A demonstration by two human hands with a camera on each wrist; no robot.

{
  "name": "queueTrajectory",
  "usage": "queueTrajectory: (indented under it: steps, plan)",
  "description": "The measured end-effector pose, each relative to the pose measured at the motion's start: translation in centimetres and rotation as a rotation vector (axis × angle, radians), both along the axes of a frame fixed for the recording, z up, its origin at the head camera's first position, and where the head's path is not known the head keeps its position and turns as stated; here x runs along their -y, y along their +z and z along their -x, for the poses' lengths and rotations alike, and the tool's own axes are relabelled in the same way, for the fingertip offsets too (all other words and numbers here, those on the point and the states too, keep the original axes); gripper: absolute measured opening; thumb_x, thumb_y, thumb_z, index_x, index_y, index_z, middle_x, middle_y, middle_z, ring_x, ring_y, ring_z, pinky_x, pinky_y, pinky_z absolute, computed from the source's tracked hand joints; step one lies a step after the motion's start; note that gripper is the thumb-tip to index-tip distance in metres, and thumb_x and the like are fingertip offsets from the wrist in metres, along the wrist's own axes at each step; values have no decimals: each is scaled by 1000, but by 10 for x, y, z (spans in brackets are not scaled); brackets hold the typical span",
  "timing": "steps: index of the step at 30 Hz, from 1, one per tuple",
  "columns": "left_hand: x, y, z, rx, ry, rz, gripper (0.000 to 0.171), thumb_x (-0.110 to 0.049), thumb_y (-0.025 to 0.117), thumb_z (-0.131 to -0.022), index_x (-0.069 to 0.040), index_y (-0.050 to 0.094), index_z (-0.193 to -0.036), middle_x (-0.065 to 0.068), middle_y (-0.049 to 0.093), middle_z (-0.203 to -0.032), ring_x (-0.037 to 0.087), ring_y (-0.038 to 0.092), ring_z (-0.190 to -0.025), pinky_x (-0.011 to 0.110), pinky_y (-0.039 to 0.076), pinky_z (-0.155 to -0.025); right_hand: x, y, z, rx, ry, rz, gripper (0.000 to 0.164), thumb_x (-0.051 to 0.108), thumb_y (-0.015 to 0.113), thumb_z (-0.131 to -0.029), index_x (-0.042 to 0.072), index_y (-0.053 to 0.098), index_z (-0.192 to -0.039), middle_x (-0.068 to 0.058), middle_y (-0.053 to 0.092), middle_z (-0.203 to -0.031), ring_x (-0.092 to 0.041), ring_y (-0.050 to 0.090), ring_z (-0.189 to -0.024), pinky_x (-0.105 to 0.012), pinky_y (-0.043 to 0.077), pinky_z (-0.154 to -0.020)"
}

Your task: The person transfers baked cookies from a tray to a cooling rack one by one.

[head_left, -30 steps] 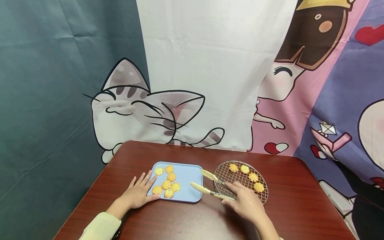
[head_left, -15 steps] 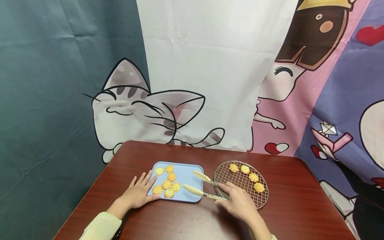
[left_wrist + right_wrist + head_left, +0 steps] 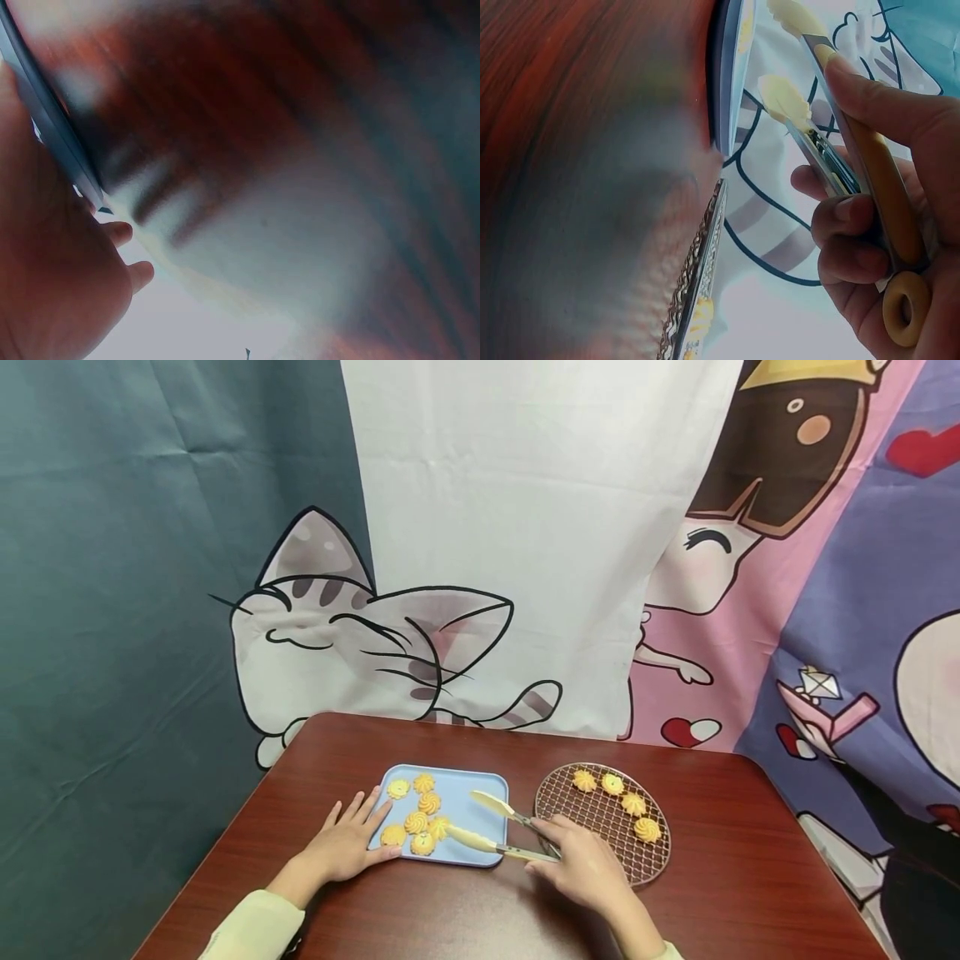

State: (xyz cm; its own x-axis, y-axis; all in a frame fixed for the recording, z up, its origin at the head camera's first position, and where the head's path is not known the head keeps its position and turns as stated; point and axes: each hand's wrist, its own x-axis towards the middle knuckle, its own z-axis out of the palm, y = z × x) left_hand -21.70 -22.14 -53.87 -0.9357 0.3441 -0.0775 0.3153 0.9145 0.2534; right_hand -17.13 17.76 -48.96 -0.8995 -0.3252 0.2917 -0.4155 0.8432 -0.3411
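My right hand [image 3: 581, 864] grips a pair of tongs [image 3: 870, 150] with cream tips and a yellow handle. The spread tips hang over the right part of a blue tray [image 3: 468, 781]; the nearer one is beside a piped cookie [image 3: 439, 828]. Several other golden cookies [image 3: 429, 802] lie on the tray's left half. Fingers spread, my left hand [image 3: 341, 843] rests at the tray's left edge; in the left wrist view that hand [image 3: 60, 255] touches the tray [image 3: 52, 112]. Under and beyond the right hand, a round wire rack [image 3: 600, 814] bears several cookies [image 3: 633, 802] along its far right side.
Everything stands on a brown wooden table [image 3: 720, 860] with rounded far corners. Behind its far edge hangs a curtain [image 3: 540, 527] with cartoon prints. The rack lies a short way right of the tray.
My right hand has moved left with the tongs, from near the rack to further over the tray, close to the cookies. The left hand has stayed where it was.
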Motion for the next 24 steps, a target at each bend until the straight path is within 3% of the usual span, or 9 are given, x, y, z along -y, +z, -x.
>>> queueTrajectory:
  steps: [10,17,24]
  plan:
    - [0,-1,1,1,4,22,94,-79,44,-91,-15,35,-159,13,16,-169,44,18,-153,69,10,-118,8,-1,3,1,34,17,64,42,90,-71,22,72,-129,10,58,-84,-2,44,-62,-22,38,-53]
    - [0,0,1,-3,5,21,94,-79,44,-90,-16,34,-159,13,17,-169,43,18,-153,68,10,-118,14,-3,7,-31,51,-24,63,44,89,-72,23,72,-129,12,64,-96,-4,55,-71,-25,48,-60]
    - [0,-1,1,1,5,14,94,-79,45,-91,-15,35,-159,13,17,-169,44,18,-153,68,10,-118,18,-6,11,-23,82,-11,60,42,88,-73,22,73,-128,11,66,-96,-5,57,-71,-26,48,-59]
